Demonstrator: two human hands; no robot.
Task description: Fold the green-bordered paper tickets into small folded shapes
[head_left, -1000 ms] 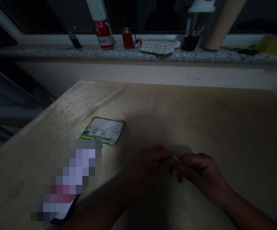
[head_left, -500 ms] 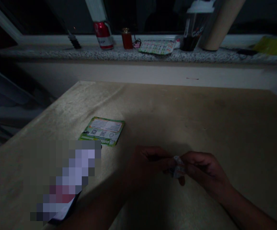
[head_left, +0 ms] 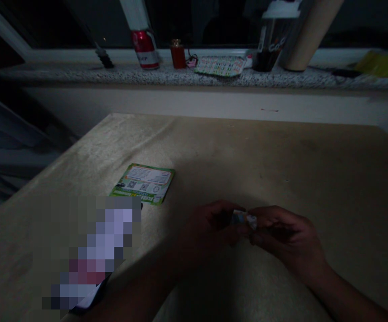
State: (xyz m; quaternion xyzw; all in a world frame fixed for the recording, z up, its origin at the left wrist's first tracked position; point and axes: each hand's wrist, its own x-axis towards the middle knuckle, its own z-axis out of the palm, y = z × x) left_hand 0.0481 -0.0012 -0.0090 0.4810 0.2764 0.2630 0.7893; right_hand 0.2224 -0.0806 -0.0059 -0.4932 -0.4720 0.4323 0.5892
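Between my two hands is a small crumpled piece of printed paper (head_left: 244,218), whitish with some orange and blue print. My left hand (head_left: 210,228) pinches its left side between thumb and fingers. On its right side the fingertips of my right hand (head_left: 284,232) grip it. Both hands are held just above the table, and dim light hides detail of the paper. Left of them a green printed card (head_left: 147,181) lies flat on the table.
A phone (head_left: 96,255) with a blurred-out screen lies at the lower left of the table (head_left: 247,147). Along the granite windowsill (head_left: 80,75) stand a red can (head_left: 143,49), a small red bottle (head_left: 178,54), a lidded cup (head_left: 271,40) and a beige cylinder (head_left: 309,36).
The paper has been turned and bunched smaller between my fingers. My right fingertips have risen slightly, and my left fingers have curled further around it. Card and phone stay put.
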